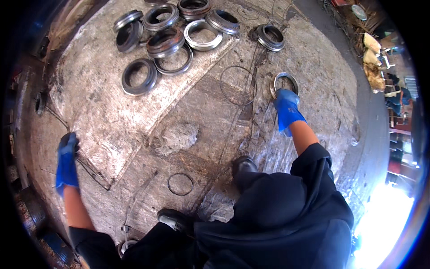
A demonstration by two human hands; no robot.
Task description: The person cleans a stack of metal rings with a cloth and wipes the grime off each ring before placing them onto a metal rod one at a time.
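Nine thick metal rings lie in a cluster (172,38) at the far side of the floor (134,121), some overlapping one another. A tenth thick ring (270,37) sits apart to the right of them. Three thin wire hoops also lie flat: a large one (238,85) near the middle, a small one (180,184) close to the shoes, and a faint one (246,12) at the far edge. No bins or trays show; everything rests straight on the stained, dusty floor.

The right hand (286,109), in a blue glove, reaches down to a bright ring (284,83) just right of the large hoop. The fingertips (284,95) rest on the ring's near edge; whether they curl around it cannot be told. That ring lies nearly flat, its opening facing up, so it has no long axis to speak of.

The left hand (67,163), also gloved in blue, is down at the left edge of the floor, well apart from every ring. Its fingers look curled together, with a thin dark line on the floor beside it; whether they pinch anything cannot be told.

Two dark shoes (244,167) stand between the arms, below the small hoop.
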